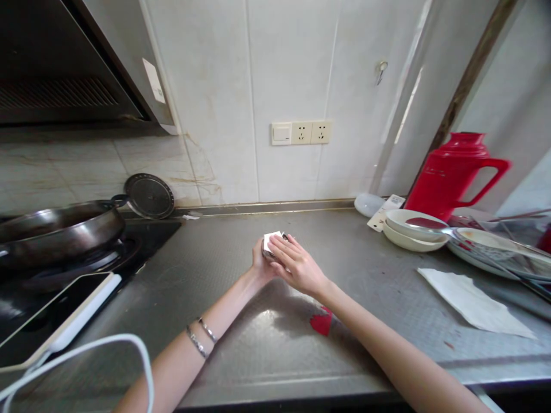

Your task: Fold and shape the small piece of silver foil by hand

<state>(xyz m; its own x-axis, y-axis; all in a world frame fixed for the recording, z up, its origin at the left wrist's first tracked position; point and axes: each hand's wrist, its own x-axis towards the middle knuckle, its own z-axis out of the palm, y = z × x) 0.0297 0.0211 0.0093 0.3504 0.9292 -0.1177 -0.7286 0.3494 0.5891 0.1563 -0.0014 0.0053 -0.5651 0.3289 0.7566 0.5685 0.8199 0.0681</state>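
Above the metal counter [206,321], my left hand [260,264] is wrapped round a small object with a square-looking white top [270,238] and darker sides. My right hand [297,264] lies over it from the right, its fingers closed across the top and far side. Between them the hands hide most of the object, so I cannot tell its kind. Below the hands, a red heart-like patch [321,322] shows on the counter, partly behind my right forearm.
At left, a steel pan [69,232] sits on the black stove [150,235], near a tablet-like device [51,321] with a white cable [124,338]. At right are stacked bowls [413,238], a red thermos [451,178], plates [499,258] and a white paper [473,304].
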